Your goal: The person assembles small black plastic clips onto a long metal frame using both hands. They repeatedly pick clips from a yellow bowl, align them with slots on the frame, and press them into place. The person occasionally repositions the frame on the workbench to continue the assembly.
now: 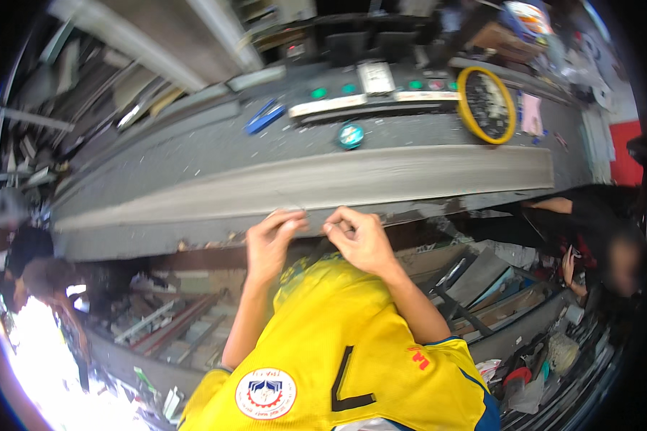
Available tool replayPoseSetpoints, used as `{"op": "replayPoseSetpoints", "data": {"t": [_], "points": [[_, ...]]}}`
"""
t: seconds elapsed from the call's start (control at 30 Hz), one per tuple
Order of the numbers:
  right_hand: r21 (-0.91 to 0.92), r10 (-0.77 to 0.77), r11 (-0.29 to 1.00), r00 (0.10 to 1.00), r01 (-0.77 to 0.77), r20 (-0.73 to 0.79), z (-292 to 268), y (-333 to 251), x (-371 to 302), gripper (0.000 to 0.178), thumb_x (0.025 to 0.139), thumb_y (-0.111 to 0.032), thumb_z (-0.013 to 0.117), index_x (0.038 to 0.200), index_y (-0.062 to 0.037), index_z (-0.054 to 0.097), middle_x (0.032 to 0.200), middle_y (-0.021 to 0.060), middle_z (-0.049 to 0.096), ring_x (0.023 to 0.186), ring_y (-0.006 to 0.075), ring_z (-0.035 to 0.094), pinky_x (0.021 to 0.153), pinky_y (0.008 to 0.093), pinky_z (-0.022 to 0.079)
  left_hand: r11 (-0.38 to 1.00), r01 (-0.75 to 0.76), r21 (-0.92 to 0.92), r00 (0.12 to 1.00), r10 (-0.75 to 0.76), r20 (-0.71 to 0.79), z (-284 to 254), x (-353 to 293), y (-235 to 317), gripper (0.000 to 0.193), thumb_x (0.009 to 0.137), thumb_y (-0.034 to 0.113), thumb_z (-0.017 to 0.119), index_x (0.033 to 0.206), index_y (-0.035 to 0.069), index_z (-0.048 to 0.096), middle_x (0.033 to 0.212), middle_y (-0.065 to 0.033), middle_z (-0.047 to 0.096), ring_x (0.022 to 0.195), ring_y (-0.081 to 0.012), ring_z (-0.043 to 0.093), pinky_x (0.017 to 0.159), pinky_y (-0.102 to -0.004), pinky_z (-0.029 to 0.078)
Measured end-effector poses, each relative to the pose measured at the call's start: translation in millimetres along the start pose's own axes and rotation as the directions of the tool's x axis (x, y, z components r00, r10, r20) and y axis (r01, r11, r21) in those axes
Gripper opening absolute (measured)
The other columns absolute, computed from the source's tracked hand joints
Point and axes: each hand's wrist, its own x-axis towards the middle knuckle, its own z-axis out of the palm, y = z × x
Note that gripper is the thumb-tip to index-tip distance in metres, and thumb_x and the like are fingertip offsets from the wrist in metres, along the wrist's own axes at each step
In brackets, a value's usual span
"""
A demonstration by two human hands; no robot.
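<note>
Yellow-shirted person's left hand [272, 241] and right hand [358, 237] pinch something thin, perhaps wire.

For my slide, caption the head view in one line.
Both hands, left and right, pinch something small at the grey bench edge.

White rectangular label plate [376, 77] on the machine panel beyond the grey bench, between green round buttons; long white strip label [328, 105] just below it, running on to the right as a paler strip with red marks. Round white badge [266, 393] with red and blue on the yellow shirt, low in view. No screens or packages clearly seen.
</note>
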Motion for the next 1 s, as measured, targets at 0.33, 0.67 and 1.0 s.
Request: {"op": "replayPoseSetpoints", "data": {"t": [0.33,0.67,1.0], "points": [[-0.106,0.107,0.987,0.986,-0.12,-0.127,153,-16,-22,0.014,0.098,-0.01,0.074,0.091,0.001,0.07,0.06,-0.003,0.043,0.058,0.0047,0.035,0.053,0.0301,0.03,0.993,0.117,-0.012,0.992,-0.117,0.047,-97,-14,-30,0.021,0.1,0.017,0.079,0.101,-0.004,0.077,0.086,-0.0055,0.075,0.076,-0.0087,0.066,0.072,-0.0273,0.054],[-0.133,0.053,0.986,0.953,-0.097,-0.299,229,-8,-54,0.014,0.103,-0.009,0.069,0.092,0.0002,0.065,0.063,-0.0039,0.046,0.061,0.0046,0.038,0.054,0.0292,0.03,0.961,0.185,-0.208,0.977,-0.156,0.146,-143,-34,-57,0.025,0.099,0.019,0.082,0.103,-0.005,0.076,0.089,-0.0073,0.078,0.08,-0.0092,0.071,0.072,-0.0269,0.057],[-0.309,-0.273,0.938,0.887,0.16,-0.372,209,-19,-74,0.024,0.108,-0.022,0.065,0.101,0.0005,0.065,0.068,0.014,0.06,0.061,0.0165,0.054,0.06,0.0365,0.046,0.789,-0.567,0.237,0.792,0.443,0.42,-160,-49,-52,0.016,0.098,0.016,0.074,0.1,0.001,0.075,0.095,-0.0186,0.073,0.091,-0.0402,0.071,0.08,-0.0465,0.056]]}}
